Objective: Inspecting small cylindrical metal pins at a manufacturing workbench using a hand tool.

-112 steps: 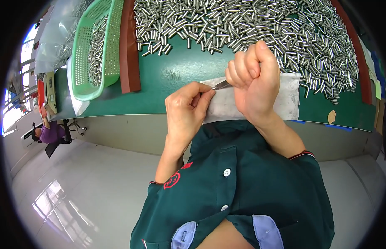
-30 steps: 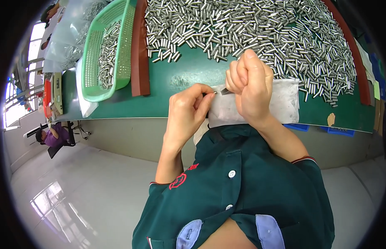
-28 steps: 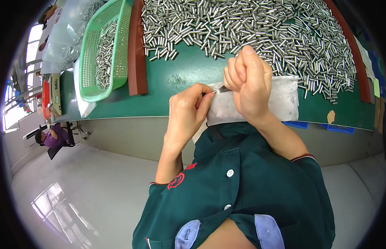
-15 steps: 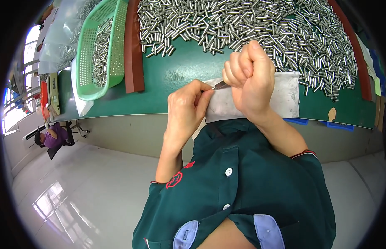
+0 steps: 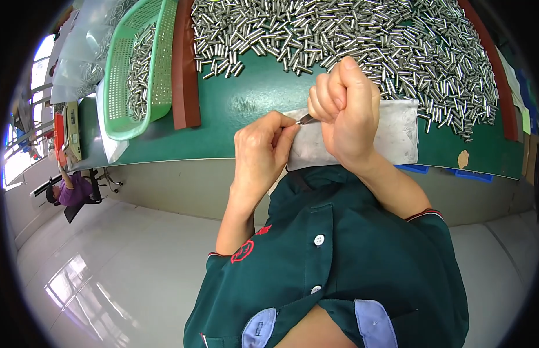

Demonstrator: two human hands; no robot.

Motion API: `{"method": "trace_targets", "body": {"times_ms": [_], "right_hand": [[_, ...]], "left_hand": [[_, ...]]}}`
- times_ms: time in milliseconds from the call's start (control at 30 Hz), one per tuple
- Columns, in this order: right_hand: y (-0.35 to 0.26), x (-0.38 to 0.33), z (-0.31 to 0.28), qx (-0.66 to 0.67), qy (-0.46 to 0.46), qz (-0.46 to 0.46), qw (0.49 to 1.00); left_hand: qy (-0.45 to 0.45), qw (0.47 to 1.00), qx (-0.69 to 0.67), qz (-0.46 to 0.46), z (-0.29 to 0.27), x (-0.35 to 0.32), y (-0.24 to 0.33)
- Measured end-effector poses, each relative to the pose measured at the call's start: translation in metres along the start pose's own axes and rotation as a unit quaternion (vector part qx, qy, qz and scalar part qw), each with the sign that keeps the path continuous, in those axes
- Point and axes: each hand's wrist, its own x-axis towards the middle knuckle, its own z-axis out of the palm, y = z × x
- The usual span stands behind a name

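Grip of right hand (image 5: 346,110) and left hand (image 5: 261,152) pinches small metal pin (image 5: 305,119).

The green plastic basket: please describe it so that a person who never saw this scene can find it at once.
Start at the green worktable and go to its left end, past the dark red strip. There lies the green plastic basket, a long perforated tray with small metal pins inside. It is the only container; the other pins lie loose in a big heap.

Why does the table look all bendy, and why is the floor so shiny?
Head view: the fisheye lens curves the green table edge and darkens the corners; the floor mirrors bright window light as white glare; the metal pins glint; both hands, left hand and right hand, look sharp.
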Motion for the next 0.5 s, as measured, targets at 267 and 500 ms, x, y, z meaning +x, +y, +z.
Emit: {"method": "trace_targets", "body": {"times_ms": [267, 500], "right_hand": [[-0.002, 0.001, -0.001, 0.060, 0.005, 0.003, 0.998], [0.000, 0.000, -0.002, 0.043, -0.009, 0.006, 0.999]], "left_hand": [[0.021, 0.993, -0.088, -0.070, -0.003, -0.003, 0.003], [-0.087, 0.660, -0.722, -0.191, -0.022, 0.007, -0.022]]}}
